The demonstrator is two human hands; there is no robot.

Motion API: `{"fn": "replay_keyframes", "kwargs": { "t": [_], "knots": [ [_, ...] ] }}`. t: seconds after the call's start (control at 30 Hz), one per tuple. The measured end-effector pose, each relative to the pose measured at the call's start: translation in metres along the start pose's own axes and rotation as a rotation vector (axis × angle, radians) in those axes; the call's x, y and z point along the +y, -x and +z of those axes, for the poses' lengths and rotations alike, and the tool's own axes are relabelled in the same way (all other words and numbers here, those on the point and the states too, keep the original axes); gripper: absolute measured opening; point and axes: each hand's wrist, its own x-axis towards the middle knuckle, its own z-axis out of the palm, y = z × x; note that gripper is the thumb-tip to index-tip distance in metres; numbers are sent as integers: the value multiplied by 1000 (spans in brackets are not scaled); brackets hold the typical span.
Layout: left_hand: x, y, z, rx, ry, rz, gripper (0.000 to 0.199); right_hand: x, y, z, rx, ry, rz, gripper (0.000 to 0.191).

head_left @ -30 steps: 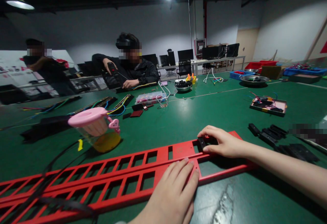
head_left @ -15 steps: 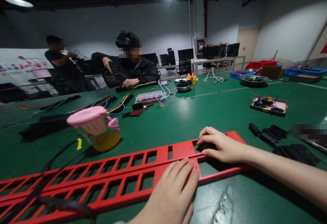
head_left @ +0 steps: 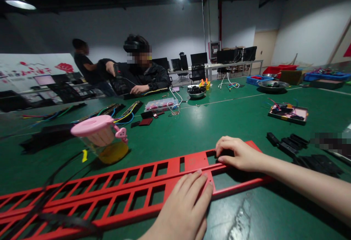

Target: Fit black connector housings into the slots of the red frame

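Note:
Two long red slotted strips (head_left: pixel 194 160) lie side by side on the green tabletop, forming a ladder-like frame with rectangular windows. My left hand (head_left: pixel 182 203) rests flat on the near strip, fingers stretched out toward the seam between the two. Farther right, my right hand (head_left: pixel 241 154) is curled over a large window of the far strip, thumb and fingers bent together. Something dark shows under those fingers, but I cannot make out whether it is a part or shadow. A black strap (head_left: pixel 68 221) crosses the strips at the left.
A pink-lidded cup (head_left: pixel 91 125) with yellow liquid stands behind the strips. Black plastic pieces (head_left: pixel 292 143) and a small box of wired parts (head_left: pixel 287 113) lie to the right. Across the table a person (head_left: pixel 153 73) handles a dark tool. A metal bowl (head_left: pixel 196 92) sits farther back.
My right hand has shifted slightly right along the window, its fingers more curled. My left hand has stayed put. The standing person in the background has moved right and lowered an arm.

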Motion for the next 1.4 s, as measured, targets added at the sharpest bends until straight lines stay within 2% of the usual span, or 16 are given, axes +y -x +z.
{"fn": "replay_keyframes", "kwargs": {
  "t": [0.33,0.4,0.5,0.67,0.8,0.9,0.97,1.07,1.13,1.4],
  "knots": [
    [-1,-2,-2,-28,-10,5,57,5,2,3,287,-390,132,21],
    [-1,-2,-2,-26,-10,6,57,7,2,4,316,-410,164,22],
    [0,-1,-3,-17,-17,4,56,8,1,4,361,-325,138,19],
    [0,1,-2,-18,-17,9,58,10,0,3,270,-223,125,21],
    [-1,1,0,-16,-20,5,58,14,0,6,198,-331,57,51],
    [0,1,-1,-17,-12,1,58,14,0,7,111,-425,100,58],
    [1,1,-2,-16,-5,-6,58,11,0,6,111,-375,150,57],
    [1,0,-3,-7,14,-15,58,6,0,4,99,-247,184,45],
    [1,0,-2,1,28,-17,58,3,0,1,69,-154,149,40],
    [1,0,0,17,48,-25,59,3,1,2,-27,27,-5,45]
  ]
}}
